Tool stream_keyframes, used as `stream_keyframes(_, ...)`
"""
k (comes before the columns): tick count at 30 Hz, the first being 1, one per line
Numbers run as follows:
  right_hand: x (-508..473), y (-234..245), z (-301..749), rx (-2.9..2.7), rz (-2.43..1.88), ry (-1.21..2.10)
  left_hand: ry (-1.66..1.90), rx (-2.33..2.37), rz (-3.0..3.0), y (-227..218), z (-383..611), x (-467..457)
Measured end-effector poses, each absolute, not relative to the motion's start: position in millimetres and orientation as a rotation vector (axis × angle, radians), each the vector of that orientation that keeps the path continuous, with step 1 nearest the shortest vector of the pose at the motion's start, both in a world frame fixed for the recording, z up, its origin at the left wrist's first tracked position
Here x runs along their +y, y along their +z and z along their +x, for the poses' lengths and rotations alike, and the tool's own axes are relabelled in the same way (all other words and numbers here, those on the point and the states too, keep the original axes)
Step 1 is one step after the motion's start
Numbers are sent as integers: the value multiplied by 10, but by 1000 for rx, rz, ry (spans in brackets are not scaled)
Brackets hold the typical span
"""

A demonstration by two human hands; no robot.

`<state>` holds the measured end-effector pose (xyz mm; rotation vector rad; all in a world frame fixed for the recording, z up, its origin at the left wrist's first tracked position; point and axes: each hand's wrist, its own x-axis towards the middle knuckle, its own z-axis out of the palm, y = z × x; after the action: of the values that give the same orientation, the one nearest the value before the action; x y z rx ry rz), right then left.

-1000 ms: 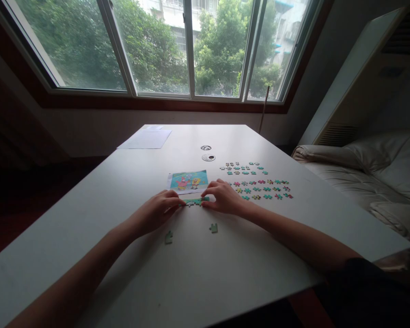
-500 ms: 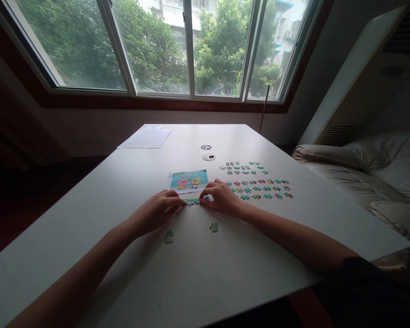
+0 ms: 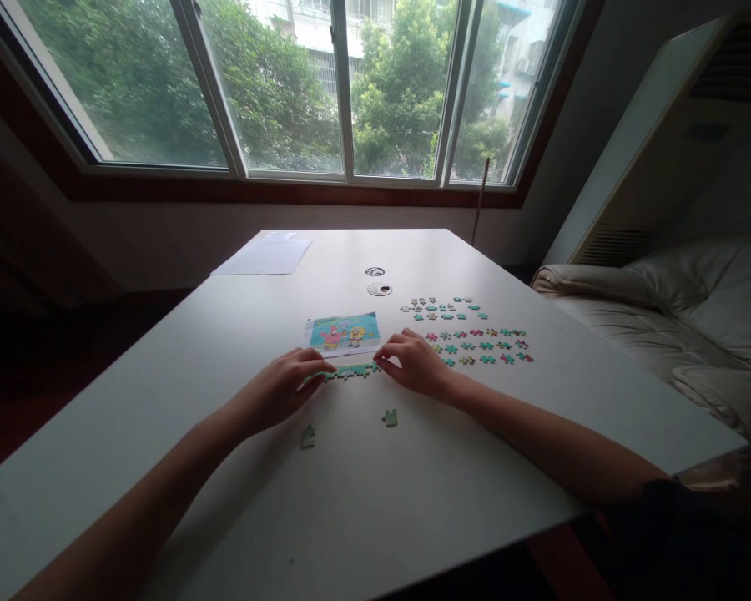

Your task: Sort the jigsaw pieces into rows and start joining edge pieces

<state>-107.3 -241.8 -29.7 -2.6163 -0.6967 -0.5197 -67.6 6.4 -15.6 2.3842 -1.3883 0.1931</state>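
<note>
A narrow strip of joined jigsaw pieces [image 3: 354, 371], green and teal, lies on the white table just below a small cartoon reference picture [image 3: 344, 334]. At its left end, my left hand [image 3: 294, 376] is closed, thumb and fingertips gripping the strip and partly covering it. My right hand [image 3: 416, 363] pinches the strip's right end between thumb and forefinger. Nearer to me lie two loose green pieces: one jigsaw piece [image 3: 309, 436] below my left hand, another jigsaw piece [image 3: 389, 417] below the strip.
Rows of loose jigsaw pieces [image 3: 488, 345] spread right of my right hand. Two round inserts [image 3: 379, 290] sit mid-table. White paper sheets [image 3: 266, 255] lie at the far left of the table [image 3: 238, 509]. A cream sofa [image 3: 632, 317] stands on the right.
My right hand has shifted slightly right along the strip, so more of its right end shows. My left hand stays at the left end. The view has shifted a little.
</note>
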Motion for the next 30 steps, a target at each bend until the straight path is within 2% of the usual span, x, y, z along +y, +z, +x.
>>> stream_keyframes(10,-2441,-279,-1043,-666,-2686,-398,134,-1349,2422,-153,-671,77)
stream_keyframes(30,-2454,-260,-1026,-780,-2647,-397,134,-1350,2421,-159,-687,67)
